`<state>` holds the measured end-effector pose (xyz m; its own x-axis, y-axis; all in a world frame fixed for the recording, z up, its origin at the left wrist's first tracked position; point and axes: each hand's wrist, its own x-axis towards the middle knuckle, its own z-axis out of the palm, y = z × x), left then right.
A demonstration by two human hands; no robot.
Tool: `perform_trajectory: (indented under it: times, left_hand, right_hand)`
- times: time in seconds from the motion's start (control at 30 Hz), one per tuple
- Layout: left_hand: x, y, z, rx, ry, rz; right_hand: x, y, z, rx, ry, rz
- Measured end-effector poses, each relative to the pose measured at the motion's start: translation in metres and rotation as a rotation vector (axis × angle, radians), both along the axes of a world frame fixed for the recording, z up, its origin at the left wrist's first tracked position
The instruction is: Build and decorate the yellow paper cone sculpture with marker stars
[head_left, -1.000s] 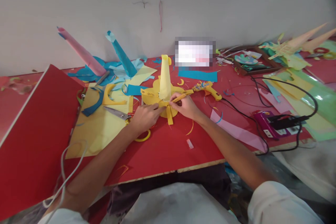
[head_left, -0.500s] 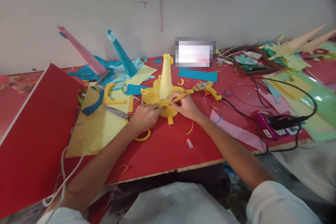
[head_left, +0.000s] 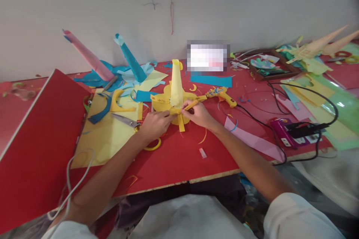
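Resting on the red table (head_left: 179, 164), the lobed yellow base (head_left: 161, 107) is supporting an upright pale-yellow cone (head_left: 176, 87), which could be tilting if finger pressure turns uneven. The right hand (head_left: 199, 115) is pinching a yellow strip (head_left: 193, 103), risking a crease through twisting. The left hand (head_left: 154, 125) is touching the base's near side; I cannot tell whether it is grasping anything. Beyond the strip, the glue gun (head_left: 230, 100) is lying close, threatening burns if hot; a snagged cord (head_left: 254, 115) could be dragging it.

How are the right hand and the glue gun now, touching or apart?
Apart. The head view shows bare red table between the right hand and the glue gun.
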<state>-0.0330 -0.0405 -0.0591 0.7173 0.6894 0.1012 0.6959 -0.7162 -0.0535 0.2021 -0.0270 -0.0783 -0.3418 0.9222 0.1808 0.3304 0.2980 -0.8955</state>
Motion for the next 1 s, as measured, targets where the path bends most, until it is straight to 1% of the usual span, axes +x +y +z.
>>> perform_trajectory:
  times: [0.1,0.2,0.3,0.4,0.73,0.8,0.9,1.0]
  left_hand:
    - [-0.001,0.000,0.001,0.008,-0.014,-0.030]
    - [-0.001,-0.001,0.002,0.004,-0.029,-0.058]
    - [-0.002,-0.001,0.001,-0.016,-0.032,-0.072]
    - [-0.002,-0.001,0.001,-0.024,-0.045,-0.073]
    - [-0.003,0.000,-0.005,0.005,-0.066,-0.097]
    - [-0.004,0.001,-0.006,-0.010,-0.077,-0.099]
    - [-0.003,0.002,-0.005,-0.038,-0.098,-0.107]
    - [-0.003,0.002,-0.005,-0.048,-0.114,-0.108]
  right_hand:
    - [0.002,-0.002,0.001,-0.024,0.079,-0.022]
    - [0.005,-0.005,0.002,-0.046,0.084,-0.071]
    - [0.005,-0.009,0.003,-0.065,0.038,-0.052]
    - [0.005,-0.009,0.003,-0.034,0.006,-0.029]
    - [0.004,-0.008,0.004,-0.033,0.005,-0.021]
    - [0.004,-0.011,0.006,-0.002,0.007,-0.058]
    - [0.005,-0.016,0.006,0.056,0.024,-0.174]
    - [0.006,-0.020,0.005,0.064,0.022,-0.255]
